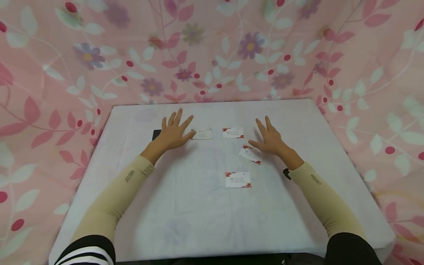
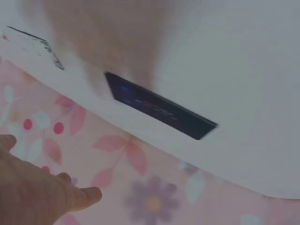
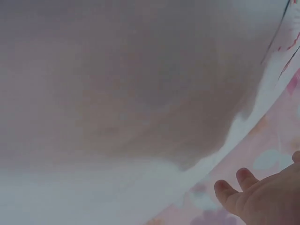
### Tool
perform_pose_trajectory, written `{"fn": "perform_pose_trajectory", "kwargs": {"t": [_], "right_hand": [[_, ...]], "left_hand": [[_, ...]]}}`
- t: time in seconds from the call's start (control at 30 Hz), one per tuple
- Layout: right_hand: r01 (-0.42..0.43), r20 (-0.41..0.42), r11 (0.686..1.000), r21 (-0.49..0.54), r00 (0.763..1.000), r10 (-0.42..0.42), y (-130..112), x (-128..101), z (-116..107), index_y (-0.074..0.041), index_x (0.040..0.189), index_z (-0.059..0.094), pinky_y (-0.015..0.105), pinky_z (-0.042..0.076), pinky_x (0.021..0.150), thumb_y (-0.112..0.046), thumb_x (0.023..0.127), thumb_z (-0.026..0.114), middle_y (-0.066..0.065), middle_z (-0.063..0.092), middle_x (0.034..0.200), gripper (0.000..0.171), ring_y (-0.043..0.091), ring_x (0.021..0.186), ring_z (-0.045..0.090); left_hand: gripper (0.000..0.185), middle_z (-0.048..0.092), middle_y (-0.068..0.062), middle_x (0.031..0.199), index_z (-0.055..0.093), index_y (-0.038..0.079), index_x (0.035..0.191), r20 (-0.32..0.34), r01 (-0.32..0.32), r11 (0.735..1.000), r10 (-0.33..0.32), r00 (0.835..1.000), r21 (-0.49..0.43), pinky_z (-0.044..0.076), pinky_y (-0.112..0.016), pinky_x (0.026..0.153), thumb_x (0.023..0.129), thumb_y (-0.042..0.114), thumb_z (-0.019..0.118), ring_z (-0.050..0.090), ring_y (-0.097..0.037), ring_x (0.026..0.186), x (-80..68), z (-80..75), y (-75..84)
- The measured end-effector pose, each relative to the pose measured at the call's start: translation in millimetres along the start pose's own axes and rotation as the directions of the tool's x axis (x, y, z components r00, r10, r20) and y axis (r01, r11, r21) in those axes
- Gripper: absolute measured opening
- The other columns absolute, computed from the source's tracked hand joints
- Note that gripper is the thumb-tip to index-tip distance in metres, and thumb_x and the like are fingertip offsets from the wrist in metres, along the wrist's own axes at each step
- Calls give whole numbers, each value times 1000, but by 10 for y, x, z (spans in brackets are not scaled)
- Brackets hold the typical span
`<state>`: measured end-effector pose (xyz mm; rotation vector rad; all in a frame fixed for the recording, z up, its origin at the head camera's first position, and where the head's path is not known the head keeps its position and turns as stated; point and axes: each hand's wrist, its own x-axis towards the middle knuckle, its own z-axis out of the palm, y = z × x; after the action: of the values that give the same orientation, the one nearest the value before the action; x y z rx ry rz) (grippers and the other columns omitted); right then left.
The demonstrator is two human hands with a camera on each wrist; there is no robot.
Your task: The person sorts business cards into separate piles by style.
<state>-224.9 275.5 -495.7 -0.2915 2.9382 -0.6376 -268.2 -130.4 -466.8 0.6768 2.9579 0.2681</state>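
**Both hands flat and spread over loose business cards on a white table**

Four business cards lie loose on the white table (image 1: 185, 206). The pale card (image 1: 201, 134) sits at the left thumb tip, touching or just short of it; cannot tell which. The far red-flowered card (image 1: 233, 133) lies just beside it to the right, apart from both hands. The tilted card (image 1: 251, 154) lies skewed just under the right thumb, edge close to the hand; contact not clear. The near card (image 1: 237, 180) lies alone, closer to the person, square to the table edge.

Left hand (image 1: 173, 131): fingers straight and fanned apart, palm down on or just over the table, gripping nothing. Right hand (image 1: 270, 139): same, fingers spread, palm down, holding nothing. Likely judgement: the hands rest flat at either side of the cards, which lie face up and separate so each reads on its own.

A dark flat object (image 1: 156, 134) lies partly hidden behind the left wrist; the left wrist view shows it as a thin black slab (image 2: 159, 107) near the table's edge, type unclear.

No containers in view; nothing is held inside anything.

Around it all hangs a pink floral cloth (image 1: 212, 48). Beige sleeves cover both forearms. The right wrist view is mostly blur.
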Motion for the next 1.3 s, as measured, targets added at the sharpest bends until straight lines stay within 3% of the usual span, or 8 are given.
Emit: {"fn": "perform_pose_trajectory", "kwargs": {"t": [0.27, 0.4, 0.5, 0.63, 0.8, 1.3], "right_hand": [[1, -69, 999, -37, 998, -3, 109, -204, -1, -20, 160, -4, 71, 11, 113, -65, 91, 51, 20, -19, 163, 99, 55, 145, 12], [-22, -64, 998, -61, 998, 18, 151, -296, -5, -20, 160, -4, 70, 6, 114, -65, 92, 49, 19, -20, 163, 97, 54, 146, 9], [-39, -33, 996, -82, 999, 37, 205, -358, 9, -20, 160, -4, 70, 5, 114, -66, 92, 48, 19, -22, 163, 98, 54, 146, 7], [-59, -14, 995, -82, 998, 58, 273, -413, 20, -21, 160, -7, 71, 3, 114, -68, 92, 46, 17, -26, 162, 98, 56, 146, 5], [-50, -31, 997, -60, 998, 48, 316, -400, 1, -23, 159, -9, 73, 2, 112, -69, 92, 46, 17, -26, 162, 98, 58, 145, 4], [-23, -54, 983, -181, 998, 14, 410, -533, -39, -20, 160, 0, 74, 2, 112, -63, 93, 49, 20, -19, 163, 94, 55, 146, 6]], "left_hand": [[86, -19, -16, 164, 3, 36, 159, -5, 99, 995, -99, 995, 8, -9, -72, 111, 91, 78, 32, -7, -45, 151, -502, 56, -574], [88, -22, -16, 163, 0, 34, 159, -53, 133, 991, -135, 989, -27, -11, -73, 110, 91, 78, 32, -9, -46, 150, -664, 71, -763], [88, -27, -14, 162, -4, 34, 159, -51, 170, 985, -172, 984, -40, -14, -73, 109, 91, 78, 30, -13, -46, 150, -754, 74, -855], [88, -30, -14, 161, -7, 33, 158, -32, 206, 977, -208, 978, -45, -15, -74, 108, 91, 78, 28, -15, -47, 149, -850, 75, -934], [87, -29, -16, 160, -7, 33, 159, -73, 231, 971, -235, 969, -70, -15, -75, 107, 92, 76, 28, -17, -46, 149, -907, 43, -1015], [87, -27, -16, 162, -3, 33, 159, -115, 207, 978, -205, 972, 8, -17, -73, 108, 92, 76, 30, -15, -46, 150, -987, 121, -978]]}}
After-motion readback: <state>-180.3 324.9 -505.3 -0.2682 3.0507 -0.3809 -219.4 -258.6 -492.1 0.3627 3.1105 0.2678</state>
